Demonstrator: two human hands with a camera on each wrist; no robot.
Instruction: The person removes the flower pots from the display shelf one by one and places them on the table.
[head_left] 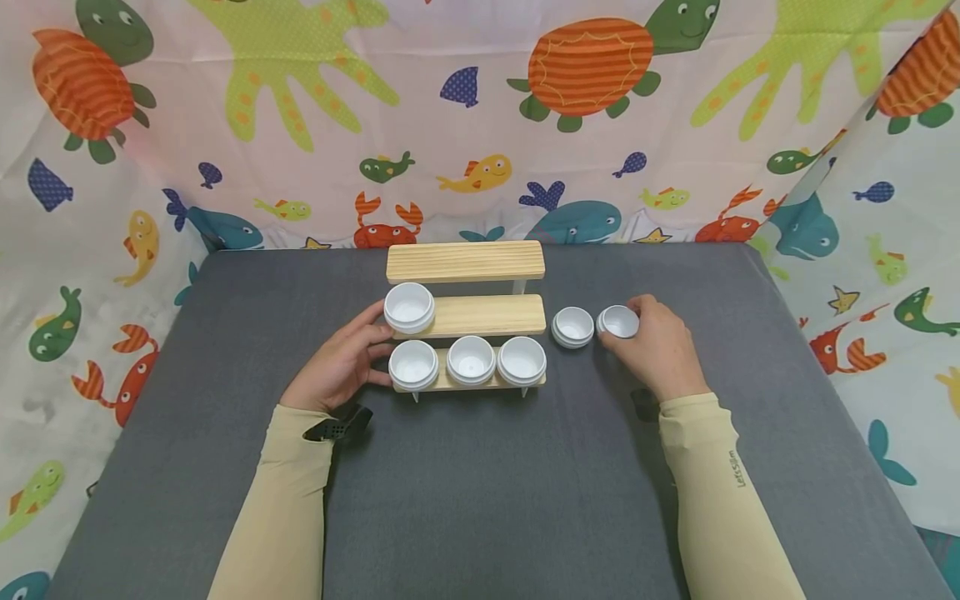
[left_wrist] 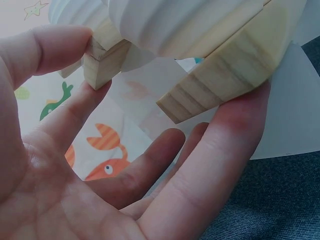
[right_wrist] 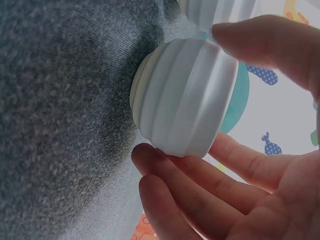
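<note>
White cup (head_left: 618, 322), gripped by the right hand (head_left: 662, 347), should be lifted clear of the neighbouring cup (head_left: 573, 327) left of that hand; rack (head_left: 491, 316), pinched by the left hand (head_left: 336, 360), kept steady.

The three-tiered pale wooden stand (head_left: 491, 316) stood just right of the left hand (head_left: 339, 361), a tier's end pinched between its thumb and finger. One round white pot (head_left: 409, 307) sat mouth up on the middle tier, nearest that hand; three matching pots (head_left: 471, 361) lined the bottom tier. The right hand (head_left: 662, 348) gripped a ribbed white pot (head_left: 618, 322), mouth up; a similar one (head_left: 572, 327) stood just left of it.
</note>
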